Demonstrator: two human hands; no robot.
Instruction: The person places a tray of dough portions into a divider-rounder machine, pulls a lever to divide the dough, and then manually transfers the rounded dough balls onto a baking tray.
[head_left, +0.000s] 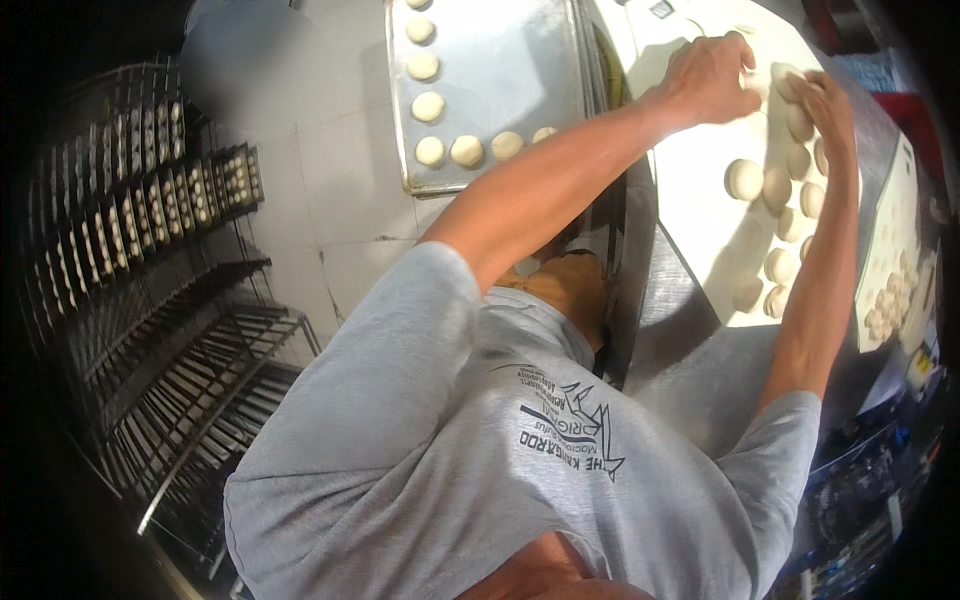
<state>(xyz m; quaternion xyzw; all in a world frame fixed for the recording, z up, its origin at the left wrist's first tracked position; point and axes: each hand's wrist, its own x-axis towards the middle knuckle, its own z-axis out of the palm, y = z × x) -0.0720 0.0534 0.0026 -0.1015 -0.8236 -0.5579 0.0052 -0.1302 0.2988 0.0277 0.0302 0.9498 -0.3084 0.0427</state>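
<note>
My left hand (711, 81) is over the pale work surface (686, 180), its thumb and index finger curved apart; the space under its palm is hidden. To its right, my right hand (829, 112) has its fingertips on a flattened dough round (786, 82). More dough rounds lie in uneven rows below along my right forearm, among them a domed round (744, 180) at the left and another round (780, 265) lower down. Left of the work surface, a metal baking tray (495, 82) holds dough balls along its left and near edges; my left forearm covers part of it.
A dark metal rack (225, 330) stands at the left, its upper trays (244, 176) loaded with dough pieces. At the far right, another pale board (885, 247) carries a cluster of small dough pieces (889, 307). The steel table edge (660, 277) runs beside my body.
</note>
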